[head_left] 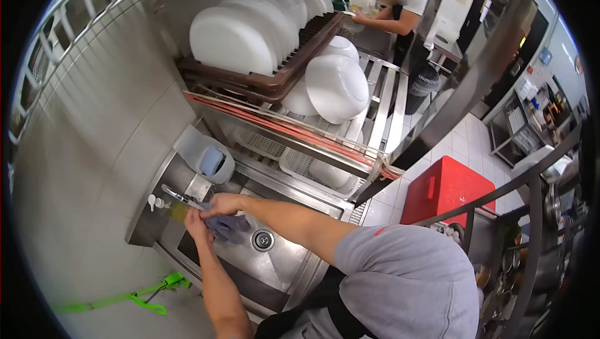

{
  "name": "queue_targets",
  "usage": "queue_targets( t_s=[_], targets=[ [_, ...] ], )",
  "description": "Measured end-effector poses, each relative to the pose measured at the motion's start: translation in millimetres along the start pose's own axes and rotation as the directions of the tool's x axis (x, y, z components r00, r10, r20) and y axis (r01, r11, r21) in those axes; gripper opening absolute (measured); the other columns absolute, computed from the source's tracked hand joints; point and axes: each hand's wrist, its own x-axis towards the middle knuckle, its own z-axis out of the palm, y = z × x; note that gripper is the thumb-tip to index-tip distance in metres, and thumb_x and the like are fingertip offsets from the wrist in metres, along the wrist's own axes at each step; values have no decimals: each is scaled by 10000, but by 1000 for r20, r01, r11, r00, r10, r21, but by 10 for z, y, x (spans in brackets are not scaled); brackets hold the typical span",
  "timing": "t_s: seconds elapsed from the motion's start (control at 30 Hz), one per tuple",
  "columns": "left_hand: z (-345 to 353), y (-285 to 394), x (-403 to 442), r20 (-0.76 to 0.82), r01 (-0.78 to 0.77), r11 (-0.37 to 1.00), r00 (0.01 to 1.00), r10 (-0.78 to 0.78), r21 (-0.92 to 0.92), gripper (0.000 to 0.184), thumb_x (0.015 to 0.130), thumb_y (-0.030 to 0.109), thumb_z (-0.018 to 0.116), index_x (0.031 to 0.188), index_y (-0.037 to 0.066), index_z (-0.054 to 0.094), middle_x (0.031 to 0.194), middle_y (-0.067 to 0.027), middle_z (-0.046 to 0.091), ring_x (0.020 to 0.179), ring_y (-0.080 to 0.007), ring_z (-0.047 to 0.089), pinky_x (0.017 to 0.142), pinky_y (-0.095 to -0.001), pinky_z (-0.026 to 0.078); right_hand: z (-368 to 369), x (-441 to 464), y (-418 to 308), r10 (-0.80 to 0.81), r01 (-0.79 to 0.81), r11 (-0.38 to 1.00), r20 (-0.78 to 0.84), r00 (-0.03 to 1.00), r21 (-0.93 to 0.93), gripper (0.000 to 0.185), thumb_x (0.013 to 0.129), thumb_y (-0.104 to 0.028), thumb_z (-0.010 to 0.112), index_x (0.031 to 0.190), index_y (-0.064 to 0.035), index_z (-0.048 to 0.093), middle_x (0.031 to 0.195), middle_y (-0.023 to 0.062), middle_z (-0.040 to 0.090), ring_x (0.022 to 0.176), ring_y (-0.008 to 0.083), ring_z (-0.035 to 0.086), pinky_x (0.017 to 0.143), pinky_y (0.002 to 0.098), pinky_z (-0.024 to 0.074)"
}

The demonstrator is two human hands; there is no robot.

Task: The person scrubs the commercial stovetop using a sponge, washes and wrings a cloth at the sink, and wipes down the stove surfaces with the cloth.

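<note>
Both my hands are close together over the left part of a steel sink point(269, 267), beside the tap point(176, 194). My left hand point(198, 225) has its fingers closed on the edge of a grey-purple cloth point(228, 227). My right hand point(225, 204) grips the same cloth from the other side, its fingers bent. The cloth hangs down into the basin, left of the round drain point(262, 240). Something yellow-green point(179, 212) lies just behind my left hand. A white soap pump point(153, 201) stands at the sink's left edge.
White plates point(234, 37) stand in a brown rack point(284, 76) on a shelf above the sink, near white bowls point(337, 89). A white tub point(222, 167) holds a blue sponge. A red box point(447, 190) stands on the floor. Another person point(403, 10) works at the back.
</note>
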Motion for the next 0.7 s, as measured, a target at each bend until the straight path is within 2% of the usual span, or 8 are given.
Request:
queue_targets(
  t_s=[0.1, 0.2, 0.33, 0.43, 0.5, 0.53, 0.6, 0.7],
  targets=[
    [-55, -69, -220, -21, 61, 902, 997, -78, -427, 363, 1024, 313, 575, 1180, -11, 623, 1092, -79, 648, 975, -174, 626, 848, -319, 510, -192, -102, -81, -45, 77, 973, 149, 988, -218, 549, 801, -522, 775, 1006, -13, 755, 928, 102, 734, 846, 203, 671, 769, 375, 517],
    [41, -226, -333, 6, 211, 844, 971, -239, -493, 383, 1039, 299, 537, 1265, -5, 589, 1193, -107, 630, 1060, -225, 635, 936, -335, 507, -127, -71, -64, 164, -85, 754, -62, 985, 651, 430, 796, -463, 787, 900, -47, 755, 831, 45, 703, 767, 156, 668, 700, 326, 528],
    [430, -439, -283, -243, 328, 865, 867, -436, -379, 389, 1048, 310, 477, 1270, 10, 585, 1213, -124, 630, 1036, -249, 660, 842, -357, 559, 675, 550, 299, 364, 125, 486, -331, 871, 865, 363, 812, -402, 749, 903, -51, 758, 857, 93, 728, 745, 225, 700, 703, 367, 559],
    [404, -511, -258, -19, 403, 683, 854, -521, -609, 350, 986, 340, 516, 1204, 83, 608, 1121, -85, 644, 964, -231, 658, 804, -382, 558, 685, 416, 237, 103, 12, 976, -514, 851, 216, 316, 810, -358, 720, 904, -60, 761, 878, 136, 730, 769, 284, 708, 725, 397, 566],
    [392, -476, -185, 132, 442, 529, 842, -523, -724, 325, 944, 360, 542, 1161, 132, 623, 1060, -59, 653, 916, -218, 656, 778, -398, 557, 577, 438, 198, -92, -9, 982, -524, 847, -187, 284, 807, -313, 685, 882, -48, 754, 883, 181, 719, 792, 347, 703, 752, 438, 564],
    [575, -151, -316, 11, 457, 743, 855, -518, -489, 333, 938, 387, 538, 1156, 149, 620, 1040, -47, 649, 912, -227, 649, 778, -413, 549, 497, 476, 215, -172, 2, 952, -526, 833, -308, 270, 805, -283, 659, 859, -34, 747, 881, 212, 707, 807, 390, 696, 772, 468, 560],
    [671, -66, -301, 27, 494, 770, 848, -530, -403, 367, 943, 408, 540, 1198, 152, 603, 1084, -49, 639, 959, -230, 637, 819, -409, 533, 443, 551, 291, -171, 38, 971, -579, 797, -234, 262, 804, -239, 617, 809, -3, 730, 873, 257, 687, 834, 455, 679, 811, 517, 546],
    [523, -115, 30, 425, 592, 622, 804, -416, -513, 423, 951, 441, 543, 1262, 155, 576, 1150, -51, 626, 1029, -234, 620, 880, -404, 510, 888, 517, 172, 16, -225, 926, -564, 825, -303, 342, 744, -395, 678, 764, -58, 733, 731, 215, 684, 672, 394, 682, 731, 557, 546]
  ],
)
